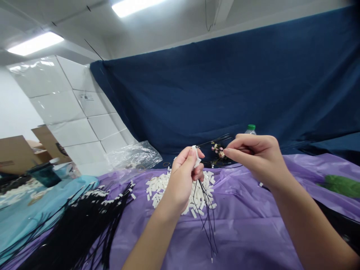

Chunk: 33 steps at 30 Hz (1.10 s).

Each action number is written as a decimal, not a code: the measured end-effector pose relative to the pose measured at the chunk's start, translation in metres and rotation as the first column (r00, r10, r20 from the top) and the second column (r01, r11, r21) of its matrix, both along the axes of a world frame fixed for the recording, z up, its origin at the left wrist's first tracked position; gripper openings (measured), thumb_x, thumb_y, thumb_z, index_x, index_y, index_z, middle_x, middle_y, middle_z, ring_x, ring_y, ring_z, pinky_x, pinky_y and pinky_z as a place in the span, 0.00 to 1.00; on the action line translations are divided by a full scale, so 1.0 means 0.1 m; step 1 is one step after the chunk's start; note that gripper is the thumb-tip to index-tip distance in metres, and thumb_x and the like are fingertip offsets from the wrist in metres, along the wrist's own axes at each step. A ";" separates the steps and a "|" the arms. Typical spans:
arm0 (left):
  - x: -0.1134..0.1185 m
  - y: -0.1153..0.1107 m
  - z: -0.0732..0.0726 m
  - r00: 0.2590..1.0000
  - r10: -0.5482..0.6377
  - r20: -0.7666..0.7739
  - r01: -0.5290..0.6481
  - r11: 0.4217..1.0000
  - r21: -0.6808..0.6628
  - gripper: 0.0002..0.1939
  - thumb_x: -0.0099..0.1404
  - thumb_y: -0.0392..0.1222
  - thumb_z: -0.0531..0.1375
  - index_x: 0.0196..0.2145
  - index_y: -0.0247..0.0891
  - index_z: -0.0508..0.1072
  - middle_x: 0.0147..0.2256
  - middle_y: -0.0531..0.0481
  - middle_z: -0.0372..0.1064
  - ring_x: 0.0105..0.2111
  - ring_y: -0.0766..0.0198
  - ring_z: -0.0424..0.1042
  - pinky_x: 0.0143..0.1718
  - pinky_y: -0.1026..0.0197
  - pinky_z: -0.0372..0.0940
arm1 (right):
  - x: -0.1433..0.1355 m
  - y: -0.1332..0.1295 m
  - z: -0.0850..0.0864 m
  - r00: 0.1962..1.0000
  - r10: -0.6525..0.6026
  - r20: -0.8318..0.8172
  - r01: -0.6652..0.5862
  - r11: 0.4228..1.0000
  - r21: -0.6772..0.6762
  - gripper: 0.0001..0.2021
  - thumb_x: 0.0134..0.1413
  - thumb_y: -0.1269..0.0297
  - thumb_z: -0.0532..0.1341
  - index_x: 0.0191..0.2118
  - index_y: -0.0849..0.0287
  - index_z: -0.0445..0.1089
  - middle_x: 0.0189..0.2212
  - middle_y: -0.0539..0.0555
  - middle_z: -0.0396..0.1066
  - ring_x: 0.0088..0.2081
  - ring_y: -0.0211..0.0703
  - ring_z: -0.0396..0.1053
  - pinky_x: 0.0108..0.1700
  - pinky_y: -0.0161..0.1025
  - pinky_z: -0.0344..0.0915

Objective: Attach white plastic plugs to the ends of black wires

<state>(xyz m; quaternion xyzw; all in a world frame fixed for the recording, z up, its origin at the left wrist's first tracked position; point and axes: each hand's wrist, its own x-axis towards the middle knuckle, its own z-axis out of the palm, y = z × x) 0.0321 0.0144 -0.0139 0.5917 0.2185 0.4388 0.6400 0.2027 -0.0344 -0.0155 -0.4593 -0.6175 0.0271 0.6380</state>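
Observation:
Near the middle, my left hand (184,174) is closed around a small white plastic piece (197,155), pinched between thumb and fingers. Several thin black wires (208,217) hang down below that hand, their lower ends loose over the purple cover. To the right, my right hand (253,152) is raised with thumb and forefinger pinched together. Thin dark strands run between the two hands, and the right fingertips appear closed on one of them. Behind and below my left hand lies a heap of small white plastic pieces (157,187).
A large bundle of black wires with white ends (75,228) lies at left on the purple cover (242,240). White boxes (73,112) are stacked behind a clear plastic bag (135,155). A green-capped bottle (251,129) and small pinkish flowers (218,149) stand before the blue cloth (225,82).

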 end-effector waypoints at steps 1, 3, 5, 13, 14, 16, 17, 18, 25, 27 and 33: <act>0.00 0.00 0.00 1.000 -0.004 -0.002 0.004 1.000 0.006 0.13 0.69 0.48 0.52 0.32 0.37 0.64 0.19 0.58 0.48 0.19 0.75 0.49 0.25 0.69 0.54 | 0.01 0.00 0.00 1.000 0.005 0.003 -0.005 1.000 0.004 0.07 0.48 0.69 0.65 0.21 0.60 0.72 0.15 0.46 0.53 0.19 0.30 0.49 0.21 0.33 0.47; 0.00 0.00 0.00 1.000 -0.010 -0.001 0.010 1.000 0.013 0.12 0.69 0.48 0.53 0.32 0.37 0.65 0.19 0.58 0.48 0.19 0.74 0.49 0.25 0.69 0.54 | 0.02 0.00 0.00 1.000 0.018 0.006 -0.018 1.000 0.014 0.07 0.48 0.69 0.65 0.21 0.60 0.72 0.15 0.46 0.53 0.19 0.30 0.50 0.21 0.33 0.47; 0.00 0.00 0.00 1.000 -0.015 0.005 0.015 1.000 0.011 0.12 0.68 0.47 0.53 0.32 0.37 0.64 0.19 0.58 0.48 0.19 0.74 0.49 0.25 0.69 0.55 | 0.02 0.00 0.00 1.000 0.028 0.010 -0.028 0.999 0.019 0.07 0.48 0.69 0.65 0.22 0.60 0.73 0.15 0.46 0.54 0.19 0.30 0.50 0.21 0.33 0.47; 0.01 -0.01 0.00 1.000 -0.028 0.013 0.028 1.000 -0.004 0.12 0.68 0.48 0.53 0.31 0.37 0.64 0.19 0.58 0.48 0.19 0.74 0.48 0.25 0.69 0.54 | 0.03 -0.03 0.02 0.993 -0.012 0.113 0.003 0.996 0.086 0.05 0.47 0.73 0.65 0.23 0.59 0.73 0.17 0.45 0.56 0.20 0.30 0.52 0.21 0.33 0.49; 0.01 -0.01 0.00 0.999 -0.029 0.014 0.029 1.000 -0.006 0.12 0.69 0.48 0.53 0.31 0.37 0.64 0.19 0.58 0.48 0.19 0.74 0.48 0.25 0.69 0.54 | 0.03 -0.04 0.03 0.989 -0.029 0.145 0.013 0.994 0.107 0.05 0.47 0.73 0.65 0.24 0.59 0.73 0.17 0.46 0.56 0.20 0.30 0.52 0.22 0.34 0.49; 0.01 -0.01 -0.01 0.999 -0.030 0.019 0.030 1.000 -0.006 0.12 0.69 0.48 0.53 0.31 0.37 0.63 0.19 0.58 0.48 0.18 0.74 0.48 0.25 0.69 0.54 | 0.03 -0.05 0.04 0.971 -0.073 0.226 0.032 0.983 0.178 0.05 0.48 0.73 0.65 0.25 0.58 0.73 0.17 0.46 0.57 0.20 0.30 0.53 0.22 0.34 0.51; 0.01 -0.01 -0.01 0.999 -0.030 0.021 0.030 1.000 -0.006 0.12 0.69 0.48 0.53 0.31 0.37 0.63 0.19 0.58 0.48 0.18 0.74 0.48 0.24 0.69 0.54 | 0.03 -0.05 0.04 0.957 -0.102 0.271 0.038 0.972 0.231 0.05 0.49 0.73 0.65 0.26 0.57 0.73 0.18 0.46 0.58 0.20 0.31 0.54 0.22 0.34 0.52; 0.01 0.00 -0.01 0.999 -0.030 0.022 0.030 1.000 -0.004 0.13 0.68 0.48 0.53 0.31 0.37 0.63 0.19 0.58 0.48 0.18 0.74 0.48 0.24 0.69 0.54 | 0.04 -0.06 0.04 0.939 -0.138 0.315 0.042 0.955 0.292 0.04 0.49 0.73 0.65 0.27 0.57 0.74 0.18 0.46 0.59 0.20 0.31 0.55 0.22 0.34 0.53; -0.01 0.05 -0.01 0.997 -0.083 -0.004 0.082 0.995 -0.050 0.14 0.68 0.50 0.54 0.30 0.36 0.64 0.17 0.59 0.47 0.18 0.74 0.46 0.23 0.69 0.52 | 0.09 -0.04 -0.03 0.727 -0.449 0.520 0.119 0.828 0.549 0.12 0.52 0.78 0.64 0.40 0.54 0.72 0.27 0.49 0.71 0.25 0.34 0.67 0.29 0.33 0.66; -0.01 0.07 -0.01 0.997 -0.081 -0.004 0.080 0.995 -0.066 0.15 0.67 0.50 0.54 0.29 0.36 0.64 0.17 0.59 0.47 0.18 0.74 0.46 0.23 0.69 0.52 | 0.08 -0.02 -0.04 0.720 -0.440 0.536 0.134 0.847 0.515 0.11 0.52 0.78 0.64 0.39 0.55 0.72 0.28 0.50 0.71 0.26 0.34 0.68 0.30 0.33 0.66; 0.01 0.09 0.00 0.995 -0.087 -0.052 0.083 0.994 -0.074 0.16 0.67 0.51 0.54 0.29 0.36 0.65 0.17 0.60 0.43 0.18 0.73 0.45 0.23 0.69 0.51 | -0.01 0.05 -0.04 0.687 -0.443 0.576 0.169 0.868 0.467 0.07 0.53 0.75 0.64 0.37 0.57 0.72 0.31 0.50 0.75 0.29 0.35 0.71 0.32 0.34 0.67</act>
